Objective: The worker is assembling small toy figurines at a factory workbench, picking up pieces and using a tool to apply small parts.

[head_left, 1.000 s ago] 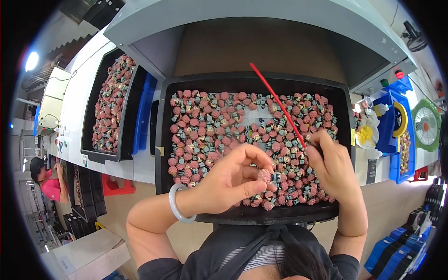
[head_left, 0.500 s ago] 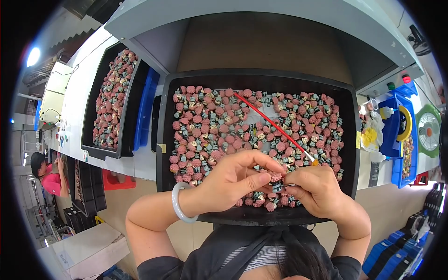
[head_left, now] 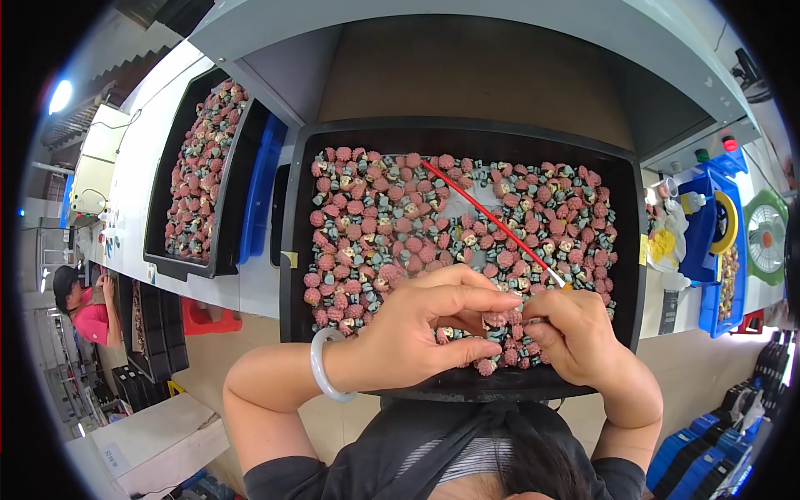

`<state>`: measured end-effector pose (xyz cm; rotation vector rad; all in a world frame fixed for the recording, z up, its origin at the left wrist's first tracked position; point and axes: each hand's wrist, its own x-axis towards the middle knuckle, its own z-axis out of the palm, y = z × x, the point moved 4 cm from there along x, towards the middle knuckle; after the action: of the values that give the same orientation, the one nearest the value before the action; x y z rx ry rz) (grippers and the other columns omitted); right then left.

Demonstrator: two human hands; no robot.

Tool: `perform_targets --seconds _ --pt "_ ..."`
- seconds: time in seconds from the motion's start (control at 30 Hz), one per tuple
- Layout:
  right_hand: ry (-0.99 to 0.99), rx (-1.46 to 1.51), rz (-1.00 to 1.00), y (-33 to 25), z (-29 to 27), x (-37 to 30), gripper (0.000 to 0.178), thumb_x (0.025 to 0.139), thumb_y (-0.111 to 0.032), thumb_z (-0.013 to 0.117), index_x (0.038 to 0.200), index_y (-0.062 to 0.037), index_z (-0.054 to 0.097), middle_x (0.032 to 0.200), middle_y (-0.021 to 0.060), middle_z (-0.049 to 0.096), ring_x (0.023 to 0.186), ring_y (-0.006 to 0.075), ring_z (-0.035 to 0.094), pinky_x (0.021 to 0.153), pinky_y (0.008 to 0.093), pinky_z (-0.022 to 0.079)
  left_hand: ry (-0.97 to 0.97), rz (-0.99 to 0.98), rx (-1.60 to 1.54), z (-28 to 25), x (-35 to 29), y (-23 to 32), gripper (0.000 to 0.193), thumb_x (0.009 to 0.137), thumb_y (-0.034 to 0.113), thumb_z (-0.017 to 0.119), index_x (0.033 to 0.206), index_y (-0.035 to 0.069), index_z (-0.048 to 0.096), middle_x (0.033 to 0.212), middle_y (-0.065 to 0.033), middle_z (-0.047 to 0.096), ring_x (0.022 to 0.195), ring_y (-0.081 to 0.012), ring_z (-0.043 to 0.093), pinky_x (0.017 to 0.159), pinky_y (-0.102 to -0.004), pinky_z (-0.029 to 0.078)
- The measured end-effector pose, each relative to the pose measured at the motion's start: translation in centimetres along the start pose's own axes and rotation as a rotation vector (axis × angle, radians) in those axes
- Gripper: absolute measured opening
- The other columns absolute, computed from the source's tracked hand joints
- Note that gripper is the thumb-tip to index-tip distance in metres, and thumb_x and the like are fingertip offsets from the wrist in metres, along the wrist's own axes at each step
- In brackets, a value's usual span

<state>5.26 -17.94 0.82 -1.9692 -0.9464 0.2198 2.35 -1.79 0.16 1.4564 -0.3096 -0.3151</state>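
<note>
Over the near side of a black tray (head_left: 467, 127), my left hand (head_left: 425, 321) holds a small figurine (head_left: 497, 320) with pink bumpy hair between thumb and fingers. My right hand (head_left: 575, 333) is closed in a pinch right beside the figurine. Whatever sits between its fingertips is too small to make out. Many similar pink and grey-green figurines (head_left: 367, 208) fill the tray below. Across them lies a slanting paintbrush (head_left: 492, 218) with a red handle, its orange tip close to my right hand.
Another black tray (head_left: 158, 221) of figurines stands at the left, beside a blue bin (head_left: 260, 192). A grey shelf frame (head_left: 467, 37) arches over the far side. Right of the tray are a blue crate (head_left: 708, 279), a yellow ring (head_left: 723, 222) and a green fan (head_left: 765, 229). A person (head_left: 87, 304) sits far left.
My left fingers have spread a little around the figurine and it has turned in them. The right hand has shifted slightly to the right and up, still pinching.
</note>
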Motion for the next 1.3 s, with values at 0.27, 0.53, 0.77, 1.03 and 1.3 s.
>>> perform_targets --seconds 0.27,0.53,0.77,1.03,1.3 --pt "-0.075 -0.231 -0.090 -0.56 0.74 0.14 0.027 0.068 -0.023 0.067 0.066 -0.0075 0.045 0.054 0.0040 0.045 0.049 0.0223 0.050 0.043 0.0333 0.038 -0.057 0.001 0.055 0.33 -0.19 0.20 0.042 0.068 -0.005 0.068 0.107 0.001 0.056 0.101 -0.0091 0.048 0.083 -0.0136 0.057 0.067 -0.0222 0.052" --pt "-0.120 -0.218 -0.060 -0.73 0.85 0.14 0.026 0.070 -0.023 0.066 0.066 -0.0074 0.045 0.053 0.0043 0.045 0.047 0.0230 0.050 0.042 0.0338 0.038 -0.040 -0.039 0.000 0.27 -0.41 0.06 0.037 0.067 -0.006 0.068 0.102 -0.003 0.055 0.098 -0.0104 0.048 0.078 -0.0152 0.061 0.067 -0.0222 0.052" --pt "-0.243 -0.099 0.049 -0.56 0.85 0.34 0.026 0.075 -0.024 0.062 0.067 -0.0050 0.046 0.054 0.0084 0.049 0.050 0.0282 0.052 0.044 0.0365 0.040 -0.035 -0.072 -0.034 0.33 -0.36 -0.19 0.035 0.068 -0.007 0.067 0.101 -0.003 0.056 0.097 -0.0103 0.049 0.077 -0.0152 0.061 0.067 -0.0227 0.053" --pt "-0.301 0.053 0.063 -0.25 0.84 0.26 0.028 0.077 -0.024 0.061 0.065 -0.0043 0.046 0.052 0.0094 0.049 0.050 0.0284 0.053 0.044 0.0367 0.040 -0.075 -0.074 -0.065 0.58 -0.39 -0.47 0.035 0.068 -0.008 0.067 0.101 -0.004 0.056 0.097 -0.0105 0.049 0.078 -0.0149 0.061 0.067 -0.0225 0.052" --pt "-0.145 -0.182 -0.048 -0.86 0.79 -0.06 0.031 0.071 -0.026 0.065 0.064 -0.0063 0.043 0.052 0.0058 0.043 0.046 0.0250 0.049 0.041 0.0344 0.037 -0.049 -0.075 -0.072 0.49 -0.39 -0.40 0.036 0.067 -0.008 0.068 0.100 -0.004 0.056 0.095 -0.0090 0.048 0.075 -0.0136 0.061 0.066 -0.0215 0.052"
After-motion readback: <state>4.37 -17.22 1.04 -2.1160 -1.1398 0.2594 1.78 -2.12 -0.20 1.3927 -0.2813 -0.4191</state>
